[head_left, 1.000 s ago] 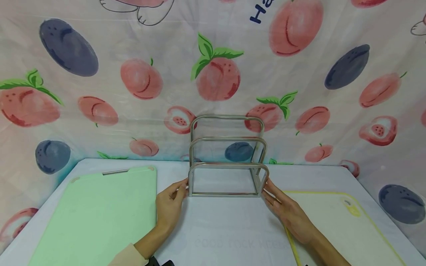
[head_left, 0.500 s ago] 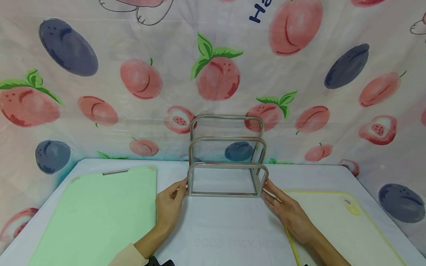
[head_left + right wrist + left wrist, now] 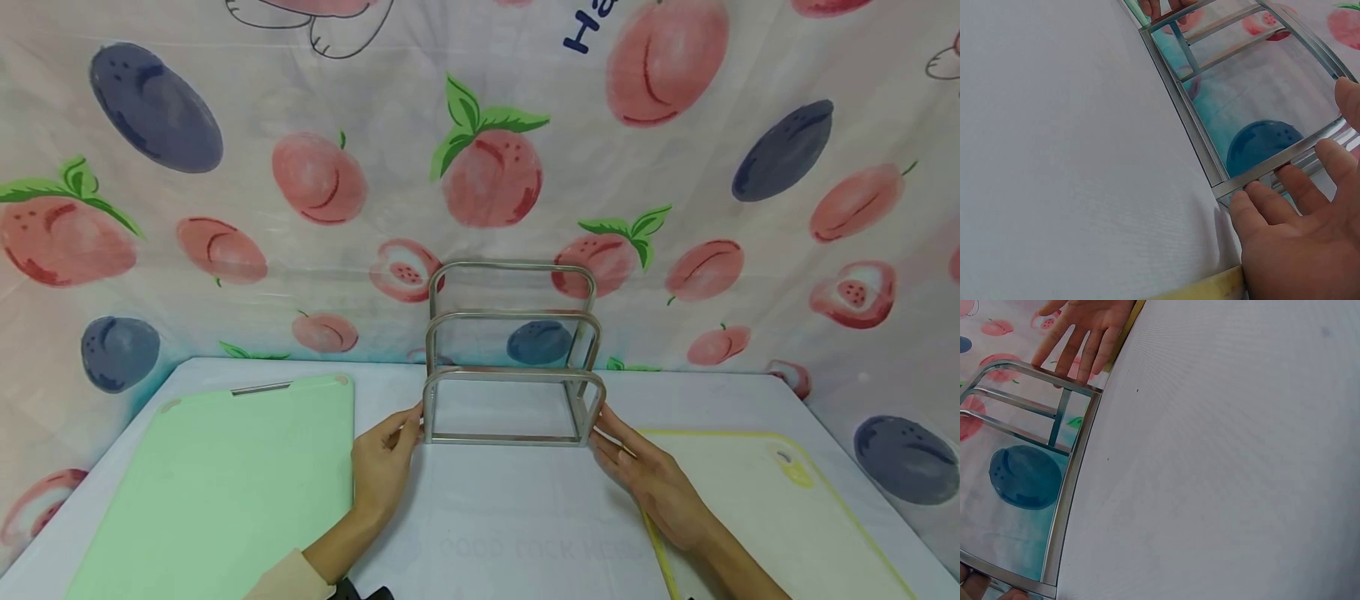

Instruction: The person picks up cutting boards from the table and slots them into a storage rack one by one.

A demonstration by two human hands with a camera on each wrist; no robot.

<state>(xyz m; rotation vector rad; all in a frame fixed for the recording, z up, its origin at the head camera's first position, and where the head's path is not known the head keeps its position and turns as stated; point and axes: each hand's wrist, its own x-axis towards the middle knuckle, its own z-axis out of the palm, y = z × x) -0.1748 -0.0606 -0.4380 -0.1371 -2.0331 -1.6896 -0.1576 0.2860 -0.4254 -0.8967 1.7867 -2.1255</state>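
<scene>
A metal rack [image 3: 517, 375] with three rounded loops, one behind another, stands upright on the table between my hands. My left hand [image 3: 380, 467] touches its left side near the bottom front corner; in the right wrist view some left fingertips [image 3: 1151, 7] show against that side. At the opposite corner, my right hand [image 3: 667, 496] lays its spread, mostly straight fingers along the rack's side, as the right wrist view shows up close. The left palm and some left fingers are hidden from every view.
A light green cutting board [image 3: 225, 483] lies at the left, beside my left wrist. At the right, a white cutting board [image 3: 750, 517] with a yellow rim extends under my right forearm. A fruit-patterned cloth [image 3: 405, 183] hangs behind the white-covered table [image 3: 510, 500].
</scene>
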